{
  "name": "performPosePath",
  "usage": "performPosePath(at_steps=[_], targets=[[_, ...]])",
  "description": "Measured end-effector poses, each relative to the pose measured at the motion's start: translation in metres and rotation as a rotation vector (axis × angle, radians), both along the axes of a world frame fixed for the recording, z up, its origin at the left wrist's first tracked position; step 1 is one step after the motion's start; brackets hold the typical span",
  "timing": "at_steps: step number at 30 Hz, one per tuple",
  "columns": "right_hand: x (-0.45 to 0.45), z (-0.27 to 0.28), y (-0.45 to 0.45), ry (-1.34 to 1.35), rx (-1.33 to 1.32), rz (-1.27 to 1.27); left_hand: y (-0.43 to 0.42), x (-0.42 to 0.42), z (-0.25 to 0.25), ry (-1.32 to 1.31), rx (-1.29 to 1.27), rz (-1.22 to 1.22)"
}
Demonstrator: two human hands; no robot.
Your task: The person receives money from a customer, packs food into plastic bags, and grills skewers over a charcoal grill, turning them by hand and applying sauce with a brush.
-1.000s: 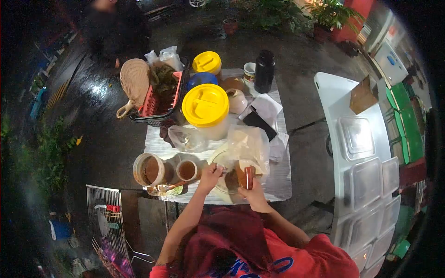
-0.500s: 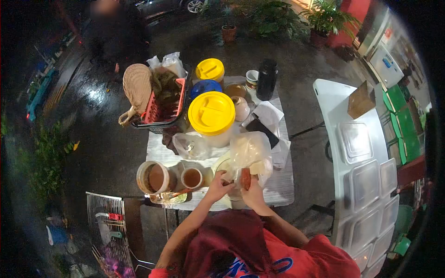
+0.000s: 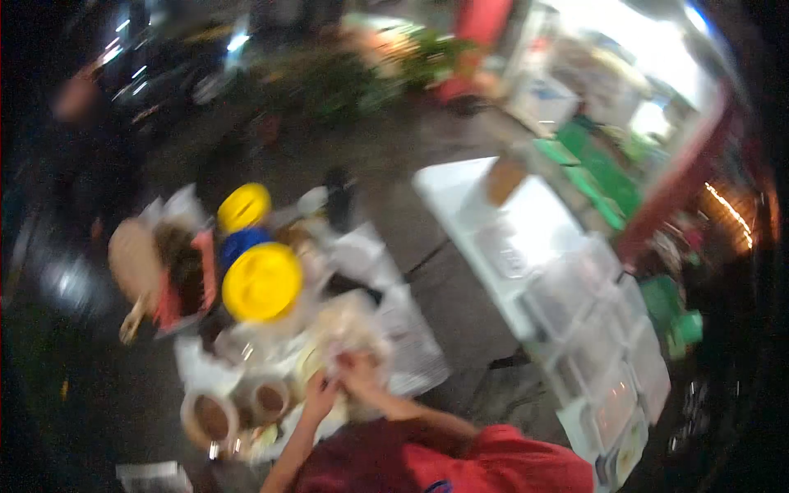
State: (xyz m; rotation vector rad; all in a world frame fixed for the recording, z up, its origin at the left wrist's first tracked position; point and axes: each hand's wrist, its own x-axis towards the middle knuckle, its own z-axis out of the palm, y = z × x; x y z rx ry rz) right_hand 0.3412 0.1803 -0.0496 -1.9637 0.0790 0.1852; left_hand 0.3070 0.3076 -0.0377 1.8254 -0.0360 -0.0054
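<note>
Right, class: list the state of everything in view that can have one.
Large yellow-lidded tub: closed.
Small yellow-lidded tub: closed.
Wide tub: open, brown contents inside.
Smaller container beside it: open, brown contents.
Red basket: open-topped, loaded.
Black bottle: upright.
Plastic bag: blurred, opening unclear.
Left hand, right hand: close together; blur hides any grip.
</note>
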Motion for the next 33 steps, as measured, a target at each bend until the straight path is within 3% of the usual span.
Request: performPosePath(at_steps=[1, 2, 4, 6, 10, 13, 14, 15, 16, 18, 19, 20, 22, 23, 25, 26, 31, 33], targets=[[0.007, -0.008, 0.006, -0.082, 0.034, -0.059, 0.006, 0.0, -0.014, 0.017, 0.107, -0.017], [0.013, -0.014, 0.01, -0.154, 0.077, -0.085, 0.004, 0.0, -0.01, -0.025, 0.049, -0.003], [0.02, -0.014, 0.017, 0.019, 0.02, 0.01, 0.016, 0.001, -0.026, 0.037, 0.045, 0.019], [0.022, -0.005, 0.017, 0.016, -0.085, 0.106, 0.023, 0.003, -0.034, 0.056, -0.025, 0.011], [0.025, -0.024, 0.026, -0.044, -0.309, 0.143, 0.021, -0.001, -0.008, 0.124, 0.018, 0.006], [0.021, -0.027, 0.024, -0.071, -0.32, 0.123, 0.018, -0.003, 0.009, 0.18, 0.105, -0.012], [0.019, -0.022, 0.018, -0.116, -0.266, 0.149, 0.019, -0.004, 0.006, 0.166, 0.146, -0.027], [0.012, -0.014, 0.011, -0.162, -0.209, 0.177, 0.023, -0.001, -0.043, 0.202, -0.087, -0.016], [0.003, -0.005, 0.003, -0.208, -0.151, 0.205, 0.027, -0.001, -0.045, 0.175, 0.046, -0.04], [-0.026, 0.008, -0.012, -0.47, -0.096, 0.021, 0.031, 0.0, -0.047, 0.122, 0.308, -0.081], [-0.035, -0.001, -0.021, -0.486, -0.092, -0.075, 0.029, 0.001, -0.054, 0.233, 0.087, -0.053], [-0.043, -0.008, -0.03, -0.5, -0.089, -0.171, 0.028, 0.0, -0.052, 0.222, 0.094, -0.062], [-0.061, -0.016, -0.049, -0.287, -0.122, -0.262, 0.028, 0.0, -0.047, 0.195, 0.11, -0.08], [-0.067, -0.017, -0.054, -0.178, -0.137, -0.308, 0.025, 0.001, -0.053, 0.185, 0.001, -0.064], [-0.065, -0.03, -0.061, 0.043, -0.074, -0.309, 0.017, 0.001, -0.059, 0.17, -0.216, -0.035], [-0.064, -0.036, -0.065, 0.153, -0.04, -0.309, 0.016, 0.0, -0.057, 0.19, -0.13, -0.035], [-0.042, -0.046, -0.066, 0.181, 0.622, -0.204, 0.014, -0.002, -0.028, 0.159, 0.197, -0.018], [-0.033, -0.045, -0.064, 0.092, 0.699, -0.154, 0.009, -0.005, -0.02, 0.014, 0.252, 0.036]])
